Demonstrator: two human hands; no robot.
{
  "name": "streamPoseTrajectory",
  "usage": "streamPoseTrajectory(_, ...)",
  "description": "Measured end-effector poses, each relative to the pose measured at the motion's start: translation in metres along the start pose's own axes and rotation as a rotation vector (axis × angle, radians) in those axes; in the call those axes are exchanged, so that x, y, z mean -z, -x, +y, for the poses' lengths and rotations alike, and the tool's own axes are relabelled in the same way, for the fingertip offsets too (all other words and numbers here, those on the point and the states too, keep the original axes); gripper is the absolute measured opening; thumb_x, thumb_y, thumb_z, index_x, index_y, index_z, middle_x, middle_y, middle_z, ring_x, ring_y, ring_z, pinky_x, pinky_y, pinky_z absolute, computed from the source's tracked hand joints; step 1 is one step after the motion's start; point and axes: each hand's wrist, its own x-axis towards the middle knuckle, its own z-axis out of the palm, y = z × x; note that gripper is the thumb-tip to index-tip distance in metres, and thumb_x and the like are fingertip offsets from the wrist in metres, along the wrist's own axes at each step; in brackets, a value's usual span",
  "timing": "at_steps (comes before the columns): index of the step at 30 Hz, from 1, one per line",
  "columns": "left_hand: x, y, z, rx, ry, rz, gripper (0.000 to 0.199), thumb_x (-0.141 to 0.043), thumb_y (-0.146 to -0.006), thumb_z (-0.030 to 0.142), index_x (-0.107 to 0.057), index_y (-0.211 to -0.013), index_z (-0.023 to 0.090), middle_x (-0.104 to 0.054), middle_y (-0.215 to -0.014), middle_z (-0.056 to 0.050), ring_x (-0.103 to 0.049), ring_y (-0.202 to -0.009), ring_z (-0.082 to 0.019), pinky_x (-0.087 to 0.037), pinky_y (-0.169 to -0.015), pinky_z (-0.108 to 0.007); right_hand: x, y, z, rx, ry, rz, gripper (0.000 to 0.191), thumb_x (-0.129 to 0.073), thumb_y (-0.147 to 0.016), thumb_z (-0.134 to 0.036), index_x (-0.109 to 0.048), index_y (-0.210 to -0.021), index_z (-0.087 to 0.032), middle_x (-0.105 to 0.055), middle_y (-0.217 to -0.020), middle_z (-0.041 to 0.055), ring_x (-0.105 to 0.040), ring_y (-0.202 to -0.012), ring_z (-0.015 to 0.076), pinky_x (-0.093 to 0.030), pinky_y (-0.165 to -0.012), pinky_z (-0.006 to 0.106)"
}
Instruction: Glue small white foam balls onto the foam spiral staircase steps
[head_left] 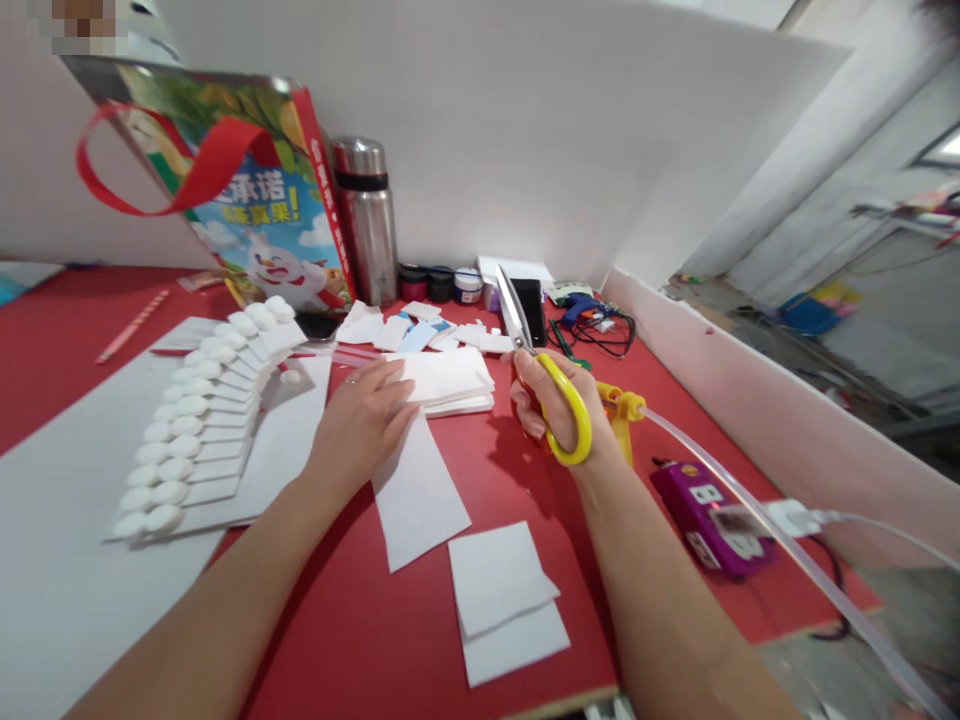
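Yellow-handled scissors (568, 408) are in my right hand (555, 395), blades pointing up and away, raised over the red table (352, 620). My left hand (367, 420) lies with outstretched fingers on the left end of a stack of folded white paper (442, 378). A white paper strip (420, 495) sticks out from under that hand toward me. Nearer the front edge, two overlapping white paper pieces (502, 585) lie flat. To the left, a fanned curve of white cards with round white pads (199, 425) rests on white sheets.
Behind the stack lie paper scraps (420, 328), small paint jars (439, 284) and a steel flask (367, 220). A printed bag (262, 230) stands at back left. Right of my arm are a yellow glue gun (621, 408), a clear tube (750, 510) and a purple box (705, 515).
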Motion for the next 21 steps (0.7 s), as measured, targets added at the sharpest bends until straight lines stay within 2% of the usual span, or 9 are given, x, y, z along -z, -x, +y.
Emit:
streamPoseTrajectory(3, 0.001, 0.000, 0.005, 0.095, 0.066, 0.118, 0.026, -0.051, -0.098, 0.027, -0.075, -0.101, 0.019, -0.072, -0.128, -0.013, -0.064, -0.122, -0.030, -0.047, -0.109, -0.047, 0.000, 0.001, -0.001, -0.001, -0.001, 0.007, 0.044, -0.075, -0.083, -0.059, -0.053, -0.080, -0.021, -0.049, -0.056, -0.0073, -0.037, -0.035, 0.0046, -0.024, -0.034, 0.022)
streamPoseTrajectory(8, 0.020, 0.000, 0.023, 0.243, 0.228, 0.383, 0.020, -0.053, -0.099, 0.032, -0.069, -0.104, 0.022, -0.076, -0.108, -0.006, -0.070, -0.104, -0.023, -0.051, -0.098, -0.035, -0.002, -0.001, 0.001, 0.007, -0.020, 0.073, 0.044, -0.078, -0.078, -0.059, -0.058, -0.086, -0.021, -0.053, -0.057, -0.0069, -0.038, -0.035, 0.0048, -0.026, -0.034, 0.022)
streamPoseTrajectory(11, 0.032, 0.001, 0.032, 0.339, 0.329, 0.492, 0.018, -0.055, -0.100, 0.036, -0.067, -0.102, 0.023, -0.073, -0.097, -0.002, -0.067, -0.094, -0.019, -0.050, -0.091, -0.030, -0.003, -0.005, 0.005, 0.042, -0.046, 0.128, 0.045, -0.084, -0.072, -0.053, -0.062, -0.092, -0.020, -0.054, -0.058, -0.0076, -0.042, -0.039, 0.0051, -0.029, -0.036, 0.021)
streamPoseTrajectory(16, 0.046, 0.002, 0.038, 0.446, 0.376, 0.620, 0.021, -0.057, -0.100, 0.040, -0.065, -0.101, 0.020, -0.063, -0.089, 0.000, -0.058, -0.082, -0.016, -0.046, -0.081, -0.030, -0.001, -0.008, 0.005, 0.111, -0.093, 0.181, 0.053, -0.090, -0.063, -0.037, -0.061, -0.106, -0.023, -0.062, -0.069, -0.0071, -0.055, -0.054, 0.0086, -0.043, -0.048, 0.021)
streamPoseTrajectory(19, 0.051, 0.002, 0.040, 0.441, 0.324, 0.803, 0.023, -0.061, -0.098, 0.041, -0.064, -0.099, 0.018, -0.060, -0.090, -0.002, -0.056, -0.086, -0.017, -0.045, -0.085, -0.031, 0.000, -0.005, -0.001, 0.181, -0.058, 0.187, 0.053, -0.087, -0.066, -0.028, -0.060, -0.111, -0.025, -0.065, -0.079, -0.0049, -0.059, -0.064, 0.0103, -0.047, -0.054, 0.023)
streamPoseTrajectory(21, 0.054, 0.001, 0.043, 0.414, 0.350, 0.782, 0.026, -0.053, -0.102, 0.043, -0.061, -0.106, 0.018, -0.058, -0.103, -0.005, -0.054, -0.102, -0.020, -0.040, -0.098, -0.034, 0.001, -0.003, -0.003, 0.223, -0.047, 0.174, 0.053, -0.084, -0.068, -0.023, -0.058, -0.114, -0.026, -0.067, -0.088, -0.0034, -0.061, -0.071, 0.0106, -0.048, -0.058, 0.023)
